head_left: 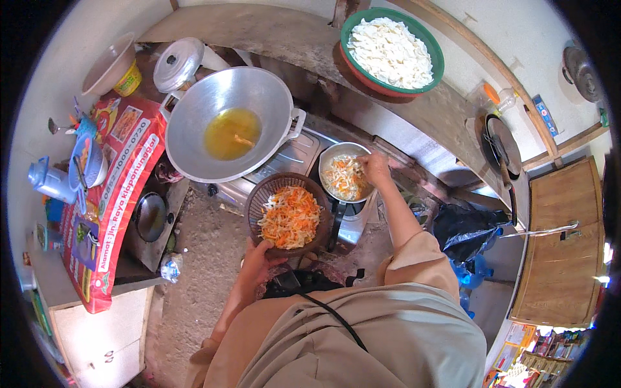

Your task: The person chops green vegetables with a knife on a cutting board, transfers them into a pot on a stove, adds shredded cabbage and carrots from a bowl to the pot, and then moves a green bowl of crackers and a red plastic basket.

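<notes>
My left hand (pixel 257 262) grips the lower left rim of a brown plastic colander (pixel 253 200), thumb over the edge. Shredded carrot and pale vegetable strips (pixel 291 220) fill it. My right hand (pixel 375 170) is closed at the right side of a small metal pot (pixel 326 155); whatever its fingers hold is hidden. More shredded vegetables (pixel 345 178) lie inside that pot, which sits on the gas stove (pixel 304 152). Left of the pot, a large aluminium wok (pixel 187 129) contains yellow oil (pixel 226 129) with a small golden piece in it.
A green basin (pixel 440 61) of white pieces stands on the back ledge (pixel 259 26). To the left, a red banner (pixel 129 187) covers a counter with a blue jug (pixel 48 184) and bowls. A black plastic bag (pixel 462 226) and a wooden cabinet (pixel 559 249) are at right.
</notes>
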A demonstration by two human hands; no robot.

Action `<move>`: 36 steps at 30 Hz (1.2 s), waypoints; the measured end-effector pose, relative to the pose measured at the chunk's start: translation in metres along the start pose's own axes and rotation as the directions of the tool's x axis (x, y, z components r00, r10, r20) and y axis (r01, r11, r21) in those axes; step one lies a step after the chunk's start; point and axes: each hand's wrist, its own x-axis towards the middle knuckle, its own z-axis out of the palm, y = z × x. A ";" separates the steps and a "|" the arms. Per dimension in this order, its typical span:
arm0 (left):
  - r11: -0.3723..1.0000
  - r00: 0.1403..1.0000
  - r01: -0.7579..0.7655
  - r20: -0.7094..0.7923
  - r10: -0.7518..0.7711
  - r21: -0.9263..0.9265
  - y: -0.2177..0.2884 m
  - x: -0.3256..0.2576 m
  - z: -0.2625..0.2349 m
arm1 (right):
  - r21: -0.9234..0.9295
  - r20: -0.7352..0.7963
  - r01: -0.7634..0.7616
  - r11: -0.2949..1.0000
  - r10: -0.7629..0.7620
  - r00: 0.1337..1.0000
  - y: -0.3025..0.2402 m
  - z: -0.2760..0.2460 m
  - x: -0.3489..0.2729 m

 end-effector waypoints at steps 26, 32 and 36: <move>0.982 0.999 0.025 0.043 -0.017 -0.186 -0.012 -0.002 -0.020 | 0.512 -0.230 0.142 0.847 -0.024 0.973 -0.066 -0.021 -0.005; 0.978 0.998 -0.059 -0.046 0.050 -0.200 0.002 -0.030 -0.017 | 0.399 -0.109 0.310 0.863 -0.291 0.950 -0.196 -0.061 -0.074; 0.974 0.995 -0.100 -0.050 0.092 -0.201 0.011 -0.046 -0.044 | 0.321 -0.089 0.809 0.492 -0.835 0.543 -0.250 -0.024 -0.098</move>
